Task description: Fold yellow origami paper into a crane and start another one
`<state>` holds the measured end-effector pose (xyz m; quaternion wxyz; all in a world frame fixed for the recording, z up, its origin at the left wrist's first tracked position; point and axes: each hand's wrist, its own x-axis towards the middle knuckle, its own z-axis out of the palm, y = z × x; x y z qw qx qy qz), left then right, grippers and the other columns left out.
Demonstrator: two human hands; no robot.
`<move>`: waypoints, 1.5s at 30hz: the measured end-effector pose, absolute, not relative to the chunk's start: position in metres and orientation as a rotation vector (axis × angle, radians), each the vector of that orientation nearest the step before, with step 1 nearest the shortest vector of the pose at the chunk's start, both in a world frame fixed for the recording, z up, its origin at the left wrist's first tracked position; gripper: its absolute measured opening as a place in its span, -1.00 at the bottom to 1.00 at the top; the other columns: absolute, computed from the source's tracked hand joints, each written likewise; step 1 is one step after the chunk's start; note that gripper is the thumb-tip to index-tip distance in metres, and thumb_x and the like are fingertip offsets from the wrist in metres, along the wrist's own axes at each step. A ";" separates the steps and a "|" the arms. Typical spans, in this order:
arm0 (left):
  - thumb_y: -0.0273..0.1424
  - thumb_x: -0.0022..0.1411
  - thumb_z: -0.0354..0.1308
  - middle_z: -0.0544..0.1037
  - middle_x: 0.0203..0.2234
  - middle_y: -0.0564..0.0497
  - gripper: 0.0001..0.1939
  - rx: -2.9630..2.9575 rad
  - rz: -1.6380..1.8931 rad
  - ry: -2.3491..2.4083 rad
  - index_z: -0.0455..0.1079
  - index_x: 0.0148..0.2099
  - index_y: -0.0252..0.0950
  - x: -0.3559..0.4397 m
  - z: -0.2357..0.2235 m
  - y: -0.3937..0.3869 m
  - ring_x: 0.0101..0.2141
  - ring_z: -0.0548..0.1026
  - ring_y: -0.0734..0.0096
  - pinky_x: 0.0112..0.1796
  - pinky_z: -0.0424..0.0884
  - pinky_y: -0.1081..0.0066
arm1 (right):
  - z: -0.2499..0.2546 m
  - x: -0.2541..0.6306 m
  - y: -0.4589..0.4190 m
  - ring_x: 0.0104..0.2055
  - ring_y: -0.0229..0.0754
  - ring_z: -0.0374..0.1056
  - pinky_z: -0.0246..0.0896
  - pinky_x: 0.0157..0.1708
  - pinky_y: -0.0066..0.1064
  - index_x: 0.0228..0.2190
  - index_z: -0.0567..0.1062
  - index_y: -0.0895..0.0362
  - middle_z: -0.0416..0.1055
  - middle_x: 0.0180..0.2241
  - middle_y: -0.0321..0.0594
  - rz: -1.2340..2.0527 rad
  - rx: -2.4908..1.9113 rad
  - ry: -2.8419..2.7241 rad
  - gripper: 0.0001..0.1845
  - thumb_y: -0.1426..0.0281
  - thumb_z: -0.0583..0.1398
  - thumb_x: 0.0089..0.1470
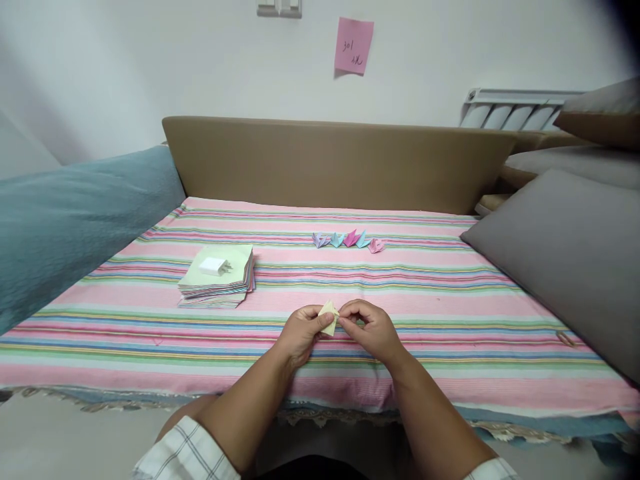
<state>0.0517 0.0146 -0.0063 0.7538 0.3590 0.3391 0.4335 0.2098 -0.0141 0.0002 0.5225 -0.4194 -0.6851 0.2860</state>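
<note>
Between my two hands is a small piece of folded pale yellow paper [327, 325], held just above the striped cloth. My left hand [302, 331] grips it with the thumb on top and the fingers behind. The thumb and forefinger of my right hand [371, 328] pinch a narrow point at the paper's right side. Farther back, a row of several folded paper figures [351, 239] in purple, blue and pink lies on the cloth. To the left sits a stack of square coloured paper [217, 293], with a white plug adapter [214, 266] on top.
A striped cloth [425, 300] covers the seat. Grey cushions [565, 247] are piled at the right, and a teal armrest [90, 213] borders the left. Behind stands a brown backrest [330, 163]. A small brown loop [566, 339] lies near the right cushion.
</note>
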 end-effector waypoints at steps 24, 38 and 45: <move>-0.34 -0.29 0.45 0.44 -0.59 0.07 -0.67 0.693 1.031 0.682 0.44 -0.46 -0.39 0.055 -0.006 0.012 -0.52 0.35 0.59 -0.43 0.26 0.55 | -0.009 0.196 -0.011 -0.42 -0.21 0.37 0.32 -0.43 -0.40 -0.43 0.51 0.14 0.48 -0.45 -0.21 0.890 -1.151 -1.429 -0.76 0.21 0.23 -0.06; -0.34 -0.23 0.43 0.44 -0.59 0.08 -0.68 0.674 1.037 0.600 0.40 -0.45 -0.38 0.054 -0.004 0.009 -0.52 0.37 0.59 -0.41 0.30 0.54 | -0.014 0.185 -0.013 -0.54 -0.31 0.28 0.25 -0.51 -0.46 -0.44 0.44 0.13 0.39 -0.55 -0.32 0.990 -1.155 -1.393 -0.76 0.21 0.24 -0.10; -0.35 -0.32 0.46 0.50 -0.58 0.03 -0.66 0.601 1.028 0.723 0.46 -0.47 -0.42 0.055 -0.006 0.010 -0.51 0.42 0.57 -0.45 0.33 0.57 | -0.012 0.187 -0.011 -0.58 -0.35 0.19 0.21 -0.57 -0.49 -0.42 0.45 0.15 0.30 -0.58 -0.36 1.145 -1.139 -1.268 -0.69 0.16 0.26 -0.12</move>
